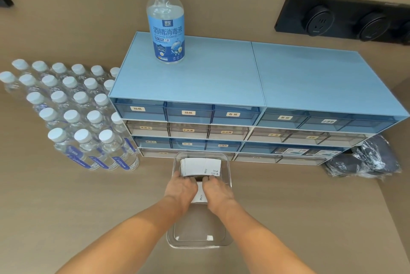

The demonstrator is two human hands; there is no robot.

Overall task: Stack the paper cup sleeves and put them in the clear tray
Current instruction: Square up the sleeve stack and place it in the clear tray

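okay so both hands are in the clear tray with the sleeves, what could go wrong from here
The far stack of sleeves looks slightly fanned, so pushing more against it may splay it. The left hand and right hand pinch another batch of sleeves between them; it could slip loose. The clear tray looks light and might slide toward the drawer unit.

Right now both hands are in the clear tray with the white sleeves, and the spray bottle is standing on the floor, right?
Not quite. The head view shows the spray bottle standing on top of the blue drawers, not the floor. Both hands, left and right, are in the clear tray with the sleeves.
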